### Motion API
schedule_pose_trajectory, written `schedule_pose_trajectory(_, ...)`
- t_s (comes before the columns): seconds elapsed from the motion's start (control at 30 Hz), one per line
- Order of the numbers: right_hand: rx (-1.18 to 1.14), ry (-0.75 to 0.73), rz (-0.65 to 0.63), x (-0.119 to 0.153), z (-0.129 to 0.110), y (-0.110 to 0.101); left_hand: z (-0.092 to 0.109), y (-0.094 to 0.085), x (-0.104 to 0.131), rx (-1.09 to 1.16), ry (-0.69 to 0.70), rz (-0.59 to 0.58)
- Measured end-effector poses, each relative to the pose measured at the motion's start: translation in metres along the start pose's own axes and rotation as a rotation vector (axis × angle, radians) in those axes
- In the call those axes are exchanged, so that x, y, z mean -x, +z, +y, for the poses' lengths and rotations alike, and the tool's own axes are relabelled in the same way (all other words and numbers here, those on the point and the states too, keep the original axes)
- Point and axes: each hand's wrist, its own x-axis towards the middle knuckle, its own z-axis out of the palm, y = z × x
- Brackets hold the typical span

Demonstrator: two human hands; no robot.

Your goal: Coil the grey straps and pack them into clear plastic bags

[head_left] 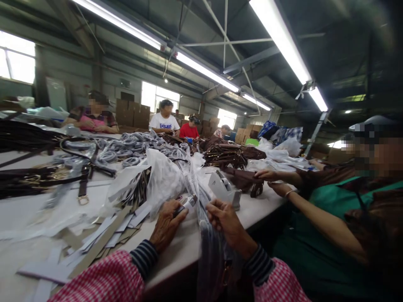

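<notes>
At the table's front edge, my left hand (168,224) is closed around a small white-and-dark object (189,203) whose kind I cannot make out. My right hand (231,226) is closed, fingertips pinched together beside a long clear plastic bag (209,251). Whether a piece of film is between those fingertips is too small to tell. The bag lies between my hands and hangs over the edge, with something pale and a dark strap showing through it. Just behind my right hand stands a pale grey tape dispenser (224,189).
Cardboard strips (103,239) lie scattered left of my hands, near an open plastic bag (165,172) of strips. Beyond are coiled grey straps (132,149), brown bags (225,155) and a buckled belt (84,184). At right, a co-worker in a green apron (317,218) handles brown material (242,178).
</notes>
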Motion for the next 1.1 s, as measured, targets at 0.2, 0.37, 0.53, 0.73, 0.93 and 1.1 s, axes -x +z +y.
schedule_pose_trajectory(0.2,-0.023,0.038,-0.024,-0.011,0.008,0.051,0.002,-0.002,0.002,0.012,-0.015,0.023)
schedule_pose_trajectory(0.37,0.024,0.090,0.005,-0.018,0.012,0.051,0.003,-0.001,0.000,0.039,-0.059,0.049)
schedule_pose_trajectory(0.53,-0.040,0.123,-0.022,-0.019,0.011,0.050,0.010,-0.005,0.001,0.091,-0.087,0.055)
schedule_pose_trajectory(0.73,-0.112,0.020,-0.010,-0.017,0.015,0.055,0.017,-0.002,0.003,0.586,-0.265,-0.127)
schedule_pose_trajectory(0.93,-0.077,0.052,-0.008,-0.021,0.020,0.057,0.018,-0.004,0.005,0.688,-0.340,-0.129)
schedule_pose_trajectory(1.1,-0.047,0.055,-0.170,-0.021,0.018,0.050,0.013,-0.009,0.006,0.746,-0.413,-0.193)
